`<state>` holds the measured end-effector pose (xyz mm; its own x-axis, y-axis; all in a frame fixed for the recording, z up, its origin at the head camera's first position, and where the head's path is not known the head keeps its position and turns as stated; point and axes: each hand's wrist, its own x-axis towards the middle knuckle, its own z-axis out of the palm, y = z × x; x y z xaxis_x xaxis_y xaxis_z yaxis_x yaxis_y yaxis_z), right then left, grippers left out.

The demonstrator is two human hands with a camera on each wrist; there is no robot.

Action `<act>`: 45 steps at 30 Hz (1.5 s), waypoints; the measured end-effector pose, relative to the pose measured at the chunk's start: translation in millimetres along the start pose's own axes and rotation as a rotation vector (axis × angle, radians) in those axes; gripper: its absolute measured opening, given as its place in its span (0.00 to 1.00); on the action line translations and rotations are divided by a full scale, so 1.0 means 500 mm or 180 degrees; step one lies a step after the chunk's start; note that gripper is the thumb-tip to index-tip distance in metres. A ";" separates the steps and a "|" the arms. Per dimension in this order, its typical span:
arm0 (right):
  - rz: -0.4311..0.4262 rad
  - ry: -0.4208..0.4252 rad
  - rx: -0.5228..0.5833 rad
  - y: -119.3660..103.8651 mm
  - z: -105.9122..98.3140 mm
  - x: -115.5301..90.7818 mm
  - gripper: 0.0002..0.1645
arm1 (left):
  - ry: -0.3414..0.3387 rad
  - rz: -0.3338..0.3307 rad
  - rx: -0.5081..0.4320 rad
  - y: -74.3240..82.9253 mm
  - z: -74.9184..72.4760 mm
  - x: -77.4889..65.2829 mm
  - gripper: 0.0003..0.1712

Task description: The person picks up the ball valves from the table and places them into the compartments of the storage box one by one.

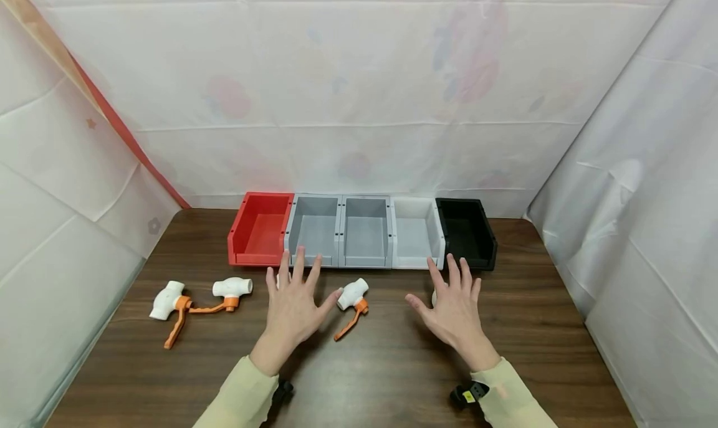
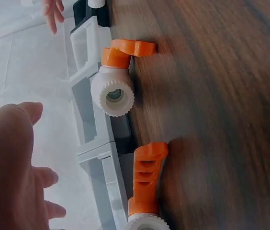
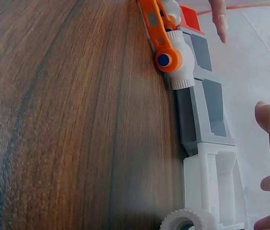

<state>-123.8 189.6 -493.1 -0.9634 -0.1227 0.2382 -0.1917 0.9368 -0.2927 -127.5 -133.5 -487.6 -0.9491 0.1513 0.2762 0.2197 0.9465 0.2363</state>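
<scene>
My left hand (image 1: 294,306) is spread palm down over the table, left of a white ball valve (image 1: 352,293) with an orange lever. Another valve under that hand is mostly hidden in the head view; its orange lever (image 2: 147,177) shows in the left wrist view. My right hand (image 1: 455,309), fingers likewise spread, is held in front of the white and black bins. A further valve (image 3: 185,221) is largely covered by it, with a ribbed white end showing in the right wrist view. Neither hand holds anything.
Two more ball valves, one at the far left (image 1: 166,300) and one beside it (image 1: 232,288), lie on the wooden table (image 1: 370,378). Along the back stand a red bin (image 1: 242,258), two grey bins (image 1: 364,263), a white bin (image 1: 415,264) and a black bin (image 1: 487,263). Curtains enclose the table.
</scene>
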 end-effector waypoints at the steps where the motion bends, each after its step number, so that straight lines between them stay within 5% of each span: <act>1: 0.0003 -0.0003 0.0003 0.000 0.000 0.000 0.56 | 0.0012 0.0012 -0.0004 -0.001 0.000 0.001 0.48; 13: -0.0122 0.0223 0.0270 0.004 -0.003 0.001 0.47 | 0.0258 0.0186 -0.0096 -0.022 -0.008 0.014 0.40; 28: 0.0056 0.0076 0.0611 0.014 -0.015 0.002 0.39 | 0.0558 0.0094 -0.0316 -0.071 -0.052 0.038 0.27; 38: 0.0075 0.0165 0.0676 0.037 -0.027 -0.001 0.34 | 0.0566 -0.0202 -0.0350 -0.133 -0.075 0.061 0.24; 45: 0.0109 0.0210 0.0693 0.050 -0.027 -0.005 0.27 | 0.0344 -0.0565 -0.0269 -0.182 -0.100 0.076 0.25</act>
<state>-123.7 217.5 -488.4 -0.9572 -0.0637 0.2825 -0.2018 0.8463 -0.4930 -172.1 -228.4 -452.0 -0.9459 -0.0511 0.3204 0.0739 0.9276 0.3661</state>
